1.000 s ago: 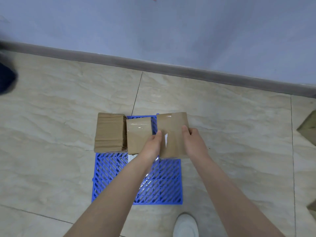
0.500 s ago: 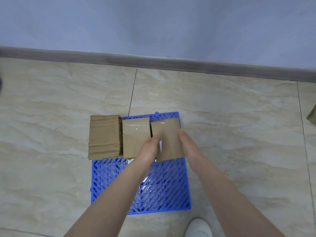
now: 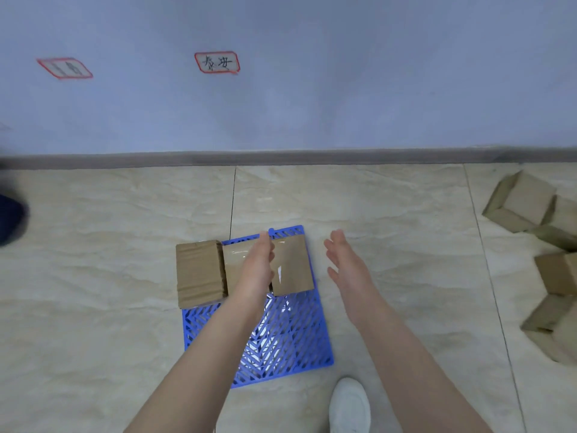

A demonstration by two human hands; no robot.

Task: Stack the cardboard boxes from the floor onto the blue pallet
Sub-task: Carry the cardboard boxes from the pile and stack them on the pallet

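A blue pallet (image 3: 290, 339) lies on the tiled floor. Three cardboard boxes sit in a row along its far edge: a left box (image 3: 198, 273), a taped middle box (image 3: 234, 267) and a right box (image 3: 293, 264). My left hand (image 3: 257, 267) hovers with straight fingers over the gap between the middle and right boxes and hides part of both. My right hand (image 3: 345, 264) is open with spread fingers, to the right of the right box and apart from it.
Several loose cardboard boxes (image 3: 527, 204) lie on the floor at the far right. A wall with a grey skirting board (image 3: 281, 157) runs behind the pallet. My white shoe (image 3: 349, 404) stands near the pallet's front corner. A dark object (image 3: 11, 220) shows at the left edge.
Both hands have let go of the right box, which now rests on the pallet. My right hand has moved away to the right, and the view has tilted up.
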